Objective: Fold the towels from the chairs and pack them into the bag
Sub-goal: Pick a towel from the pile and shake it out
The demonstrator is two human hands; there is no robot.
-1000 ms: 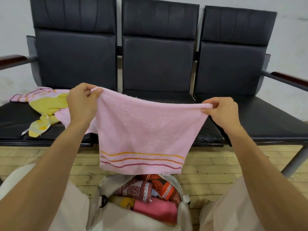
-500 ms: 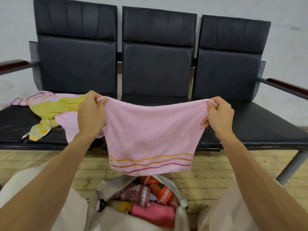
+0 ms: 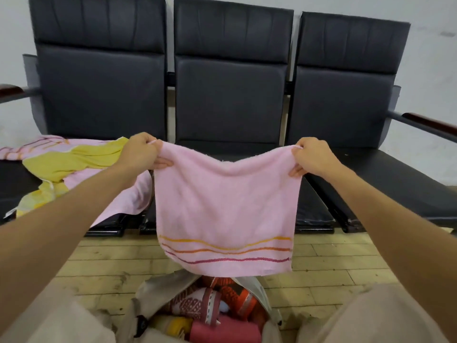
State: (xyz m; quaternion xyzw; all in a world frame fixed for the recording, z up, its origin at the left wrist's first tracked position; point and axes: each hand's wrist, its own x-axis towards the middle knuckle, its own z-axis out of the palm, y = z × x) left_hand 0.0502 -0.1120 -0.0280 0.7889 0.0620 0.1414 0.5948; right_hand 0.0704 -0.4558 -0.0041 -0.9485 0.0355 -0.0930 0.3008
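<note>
the left hand (image 3: 139, 154) and the right hand (image 3: 313, 157) each pinch a top corner of the pink towel (image 3: 226, 206), which hangs sagging between them in front of the middle chair (image 3: 230, 95). below its striped hem sits the open bag (image 3: 158, 290), folded towels (image 3: 212, 315) inside. more towels (image 3: 61, 162) lie heaped on the left chair (image 3: 99, 90).

left hand (image 3: 141, 154) pinching, raised | right hand (image 3: 312, 157) pinching, raised
</note>
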